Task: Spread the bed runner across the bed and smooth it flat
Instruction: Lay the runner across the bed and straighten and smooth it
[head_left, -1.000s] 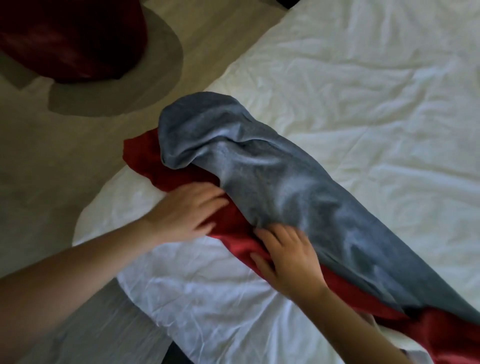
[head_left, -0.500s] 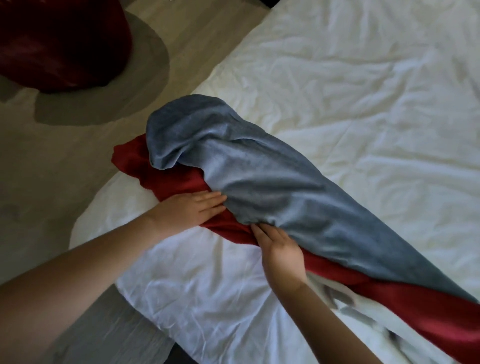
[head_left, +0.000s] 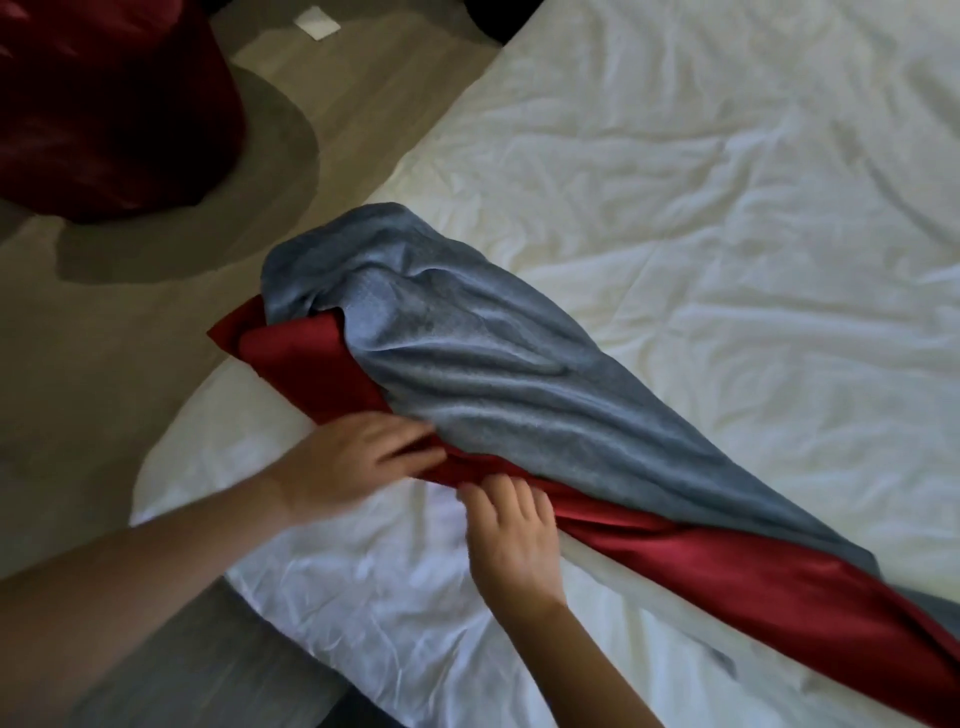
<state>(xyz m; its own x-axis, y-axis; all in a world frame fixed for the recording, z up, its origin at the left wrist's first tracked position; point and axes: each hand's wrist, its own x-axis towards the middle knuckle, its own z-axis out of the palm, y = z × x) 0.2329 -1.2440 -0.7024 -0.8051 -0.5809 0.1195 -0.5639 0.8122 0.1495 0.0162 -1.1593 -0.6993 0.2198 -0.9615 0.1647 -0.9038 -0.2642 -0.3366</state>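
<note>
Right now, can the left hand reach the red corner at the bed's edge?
Probably yes. The left hand rests on the bed runner's red side, close to that red corner, with only open red fabric between them; the grey layer bunches beside the corner, not over it.

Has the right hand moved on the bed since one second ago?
Yes. Against the bed corner, the right hand has slid left along the red edge of the bed runner, nearer the corner and the left hand.
</note>
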